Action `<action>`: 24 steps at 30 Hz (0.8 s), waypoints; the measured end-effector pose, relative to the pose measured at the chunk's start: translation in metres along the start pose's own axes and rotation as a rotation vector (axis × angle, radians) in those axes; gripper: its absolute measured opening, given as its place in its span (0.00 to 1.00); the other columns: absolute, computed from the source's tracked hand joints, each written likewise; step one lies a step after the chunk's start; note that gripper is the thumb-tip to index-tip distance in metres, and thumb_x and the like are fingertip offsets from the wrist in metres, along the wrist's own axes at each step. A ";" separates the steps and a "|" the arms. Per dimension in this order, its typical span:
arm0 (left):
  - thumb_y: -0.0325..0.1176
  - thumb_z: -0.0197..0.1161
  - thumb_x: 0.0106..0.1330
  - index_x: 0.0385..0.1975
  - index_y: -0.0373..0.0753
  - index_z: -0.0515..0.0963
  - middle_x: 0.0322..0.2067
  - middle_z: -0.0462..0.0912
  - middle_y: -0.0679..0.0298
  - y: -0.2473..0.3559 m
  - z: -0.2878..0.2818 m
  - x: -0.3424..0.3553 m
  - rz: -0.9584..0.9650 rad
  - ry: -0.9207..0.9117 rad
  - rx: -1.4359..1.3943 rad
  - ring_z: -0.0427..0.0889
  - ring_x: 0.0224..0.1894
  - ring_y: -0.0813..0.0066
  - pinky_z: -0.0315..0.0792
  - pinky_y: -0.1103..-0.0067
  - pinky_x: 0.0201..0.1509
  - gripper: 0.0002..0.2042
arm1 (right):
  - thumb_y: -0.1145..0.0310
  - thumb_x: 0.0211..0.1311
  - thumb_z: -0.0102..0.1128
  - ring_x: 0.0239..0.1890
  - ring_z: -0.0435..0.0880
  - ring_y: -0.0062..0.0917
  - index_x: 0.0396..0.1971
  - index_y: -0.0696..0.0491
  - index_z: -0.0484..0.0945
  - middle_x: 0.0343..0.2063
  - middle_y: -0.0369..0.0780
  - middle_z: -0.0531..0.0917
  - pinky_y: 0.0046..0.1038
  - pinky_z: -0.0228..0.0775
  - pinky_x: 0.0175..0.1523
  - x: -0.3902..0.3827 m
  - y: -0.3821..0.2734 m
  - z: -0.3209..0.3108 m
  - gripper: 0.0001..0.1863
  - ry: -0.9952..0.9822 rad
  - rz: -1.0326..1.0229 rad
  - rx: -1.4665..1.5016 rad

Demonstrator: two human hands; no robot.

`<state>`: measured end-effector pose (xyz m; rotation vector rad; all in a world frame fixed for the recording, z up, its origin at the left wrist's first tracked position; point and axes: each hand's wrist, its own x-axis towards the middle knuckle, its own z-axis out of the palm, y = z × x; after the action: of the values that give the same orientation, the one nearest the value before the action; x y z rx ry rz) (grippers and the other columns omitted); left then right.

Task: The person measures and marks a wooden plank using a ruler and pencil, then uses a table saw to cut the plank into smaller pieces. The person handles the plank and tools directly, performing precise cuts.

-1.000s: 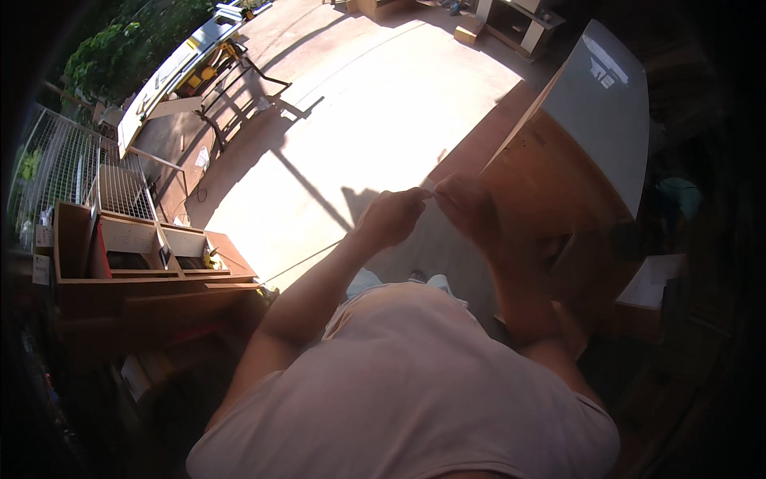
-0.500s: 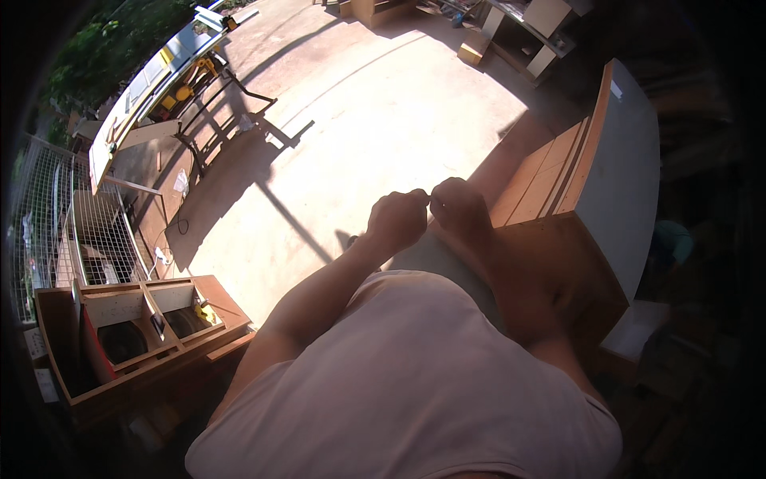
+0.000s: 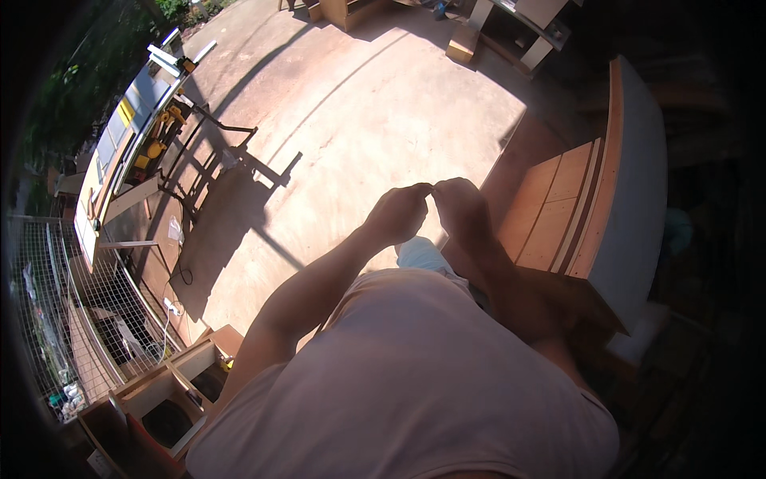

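A person in a pale pink shirt point(image 3: 415, 383) filled the near part of the view, seen from above, with both bare forearms reaching forward from the lower edge. The left hand point(image 3: 396, 214) and the right hand point(image 3: 463, 209) met in front of the chest, knuckles up, their fingertips touching at one spot. The fingers point(image 3: 421, 190) of each hand were drawn together in a pinch; whatever sat between them was too small and too shadowed to make out, so it could not be told whether anything was held there. Just beside the right hand, to the right, stood a wooden cabinet point(image 3: 558, 215) of reddish-brown panels with a grey board point(image 3: 638, 184) along its right side. At the near left corner lay an open wooden box point(image 3: 171, 395) divided into compartments, with a dark round thing in one of them. A wire mesh fence point(image 3: 48, 319) ran along the left edge. Beyond the hands spread a sunlit concrete floor point(image 3: 359, 104), crossed by long dark shadows. Farther off on the left stood a table saw point(image 3: 152, 120) on a folding metal stand, with yellow parts. At the far edge were pale wooden furniture pieces point(image 3: 519, 24), partly in shade.
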<state>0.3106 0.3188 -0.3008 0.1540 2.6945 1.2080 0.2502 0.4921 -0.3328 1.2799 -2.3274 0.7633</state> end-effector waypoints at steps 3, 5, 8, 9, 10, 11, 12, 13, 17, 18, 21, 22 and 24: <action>0.18 0.53 0.61 0.50 0.41 0.83 0.43 0.87 0.56 -0.020 -0.021 0.056 0.001 -0.059 -0.005 0.86 0.46 0.57 0.78 0.66 0.50 0.20 | 0.73 0.63 0.60 0.28 0.78 0.30 0.30 0.55 0.75 0.24 0.39 0.76 0.33 0.73 0.36 0.043 0.049 -0.002 0.04 -0.141 0.268 0.319; 0.11 0.49 0.56 0.50 0.37 0.82 0.39 0.88 0.54 -0.024 -0.043 0.096 0.148 -0.083 0.016 0.87 0.42 0.60 0.79 0.69 0.47 0.24 | 0.73 0.66 0.56 0.25 0.76 0.26 0.30 0.56 0.76 0.24 0.38 0.78 0.32 0.73 0.35 0.070 0.084 -0.003 0.04 -0.290 0.600 0.762; 0.11 0.49 0.59 0.45 0.34 0.82 0.37 0.87 0.55 -0.038 -0.064 0.162 0.160 -0.108 -0.057 0.87 0.41 0.61 0.79 0.70 0.48 0.20 | 0.72 0.71 0.52 0.23 0.73 0.20 0.35 0.56 0.76 0.24 0.36 0.78 0.28 0.69 0.32 0.106 0.146 0.014 0.06 -0.313 0.890 1.255; 0.11 0.49 0.60 0.44 0.34 0.82 0.36 0.87 0.55 -0.046 -0.068 0.186 0.152 -0.108 -0.085 0.87 0.42 0.62 0.79 0.70 0.49 0.18 | 0.71 0.72 0.53 0.23 0.73 0.20 0.35 0.55 0.76 0.24 0.36 0.78 0.28 0.69 0.31 0.117 0.168 0.019 0.06 -0.304 0.993 1.423; 0.12 0.50 0.63 0.43 0.33 0.81 0.35 0.86 0.57 -0.052 -0.072 0.209 0.218 -0.093 -0.130 0.86 0.40 0.64 0.78 0.72 0.49 0.15 | 0.69 0.74 0.54 0.24 0.74 0.19 0.38 0.55 0.76 0.24 0.37 0.78 0.25 0.68 0.31 0.119 0.185 0.028 0.06 -0.220 0.873 1.452; 0.13 0.49 0.63 0.43 0.33 0.81 0.36 0.86 0.57 -0.057 -0.079 0.238 0.240 -0.076 -0.159 0.85 0.40 0.64 0.78 0.72 0.48 0.15 | 0.68 0.73 0.55 0.24 0.75 0.20 0.39 0.56 0.76 0.25 0.37 0.78 0.26 0.69 0.32 0.125 0.206 0.035 0.07 -0.116 0.927 1.545; 0.14 0.48 0.63 0.44 0.34 0.81 0.37 0.86 0.57 -0.054 -0.087 0.260 0.252 -0.071 -0.198 0.85 0.40 0.63 0.78 0.71 0.47 0.16 | 0.67 0.73 0.56 0.24 0.76 0.21 0.41 0.56 0.77 0.25 0.38 0.79 0.27 0.70 0.32 0.135 0.222 0.038 0.08 -0.008 0.984 1.635; 0.14 0.48 0.63 0.44 0.35 0.81 0.38 0.86 0.57 -0.049 -0.094 0.283 0.265 -0.069 -0.239 0.85 0.40 0.62 0.78 0.71 0.47 0.17 | 0.66 0.72 0.58 0.25 0.78 0.23 0.44 0.57 0.77 0.26 0.39 0.80 0.28 0.72 0.33 0.143 0.239 0.039 0.10 0.109 1.091 1.688; 0.19 0.47 0.68 0.47 0.35 0.81 0.34 0.85 0.58 -0.028 -0.110 0.382 0.088 -0.106 -0.318 0.84 0.36 0.65 0.77 0.73 0.45 0.16 | 0.67 0.65 0.64 0.35 0.86 0.28 0.47 0.53 0.83 0.32 0.41 0.84 0.30 0.77 0.41 0.181 0.316 0.035 0.13 0.246 0.827 0.253; 0.21 0.48 0.68 0.48 0.36 0.81 0.34 0.85 0.57 -0.028 -0.112 0.407 0.113 -0.117 -0.267 0.84 0.37 0.63 0.77 0.72 0.45 0.15 | 0.68 0.64 0.64 0.35 0.85 0.29 0.45 0.53 0.83 0.32 0.41 0.84 0.31 0.77 0.41 0.197 0.326 0.023 0.11 0.242 0.795 0.270; 0.24 0.51 0.69 0.48 0.38 0.81 0.34 0.86 0.56 -0.029 -0.104 0.469 0.251 -0.179 -0.076 0.86 0.38 0.57 0.78 0.68 0.43 0.13 | 0.69 0.62 0.63 0.36 0.84 0.32 0.37 0.52 0.83 0.31 0.41 0.83 0.35 0.75 0.40 0.226 0.345 -0.008 0.06 0.184 0.681 0.189; 0.25 0.52 0.69 0.47 0.39 0.81 0.35 0.86 0.56 -0.030 -0.100 0.493 0.354 -0.169 0.018 0.86 0.38 0.55 0.78 0.66 0.43 0.12 | 0.70 0.61 0.63 0.35 0.83 0.33 0.34 0.52 0.81 0.30 0.40 0.82 0.36 0.74 0.39 0.232 0.364 -0.008 0.04 0.132 0.580 0.075; 0.27 0.54 0.67 0.41 0.39 0.80 0.35 0.86 0.55 -0.016 -0.101 0.536 0.404 -0.217 0.213 0.86 0.38 0.51 0.79 0.61 0.40 0.09 | 0.72 0.58 0.62 0.31 0.79 0.37 0.25 0.51 0.74 0.24 0.40 0.76 0.40 0.71 0.37 0.238 0.397 0.000 0.05 0.083 0.473 -0.112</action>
<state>-0.2352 0.3253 -0.3144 0.8417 2.6642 0.9203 -0.2120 0.5113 -0.3102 0.6394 -2.5908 0.7925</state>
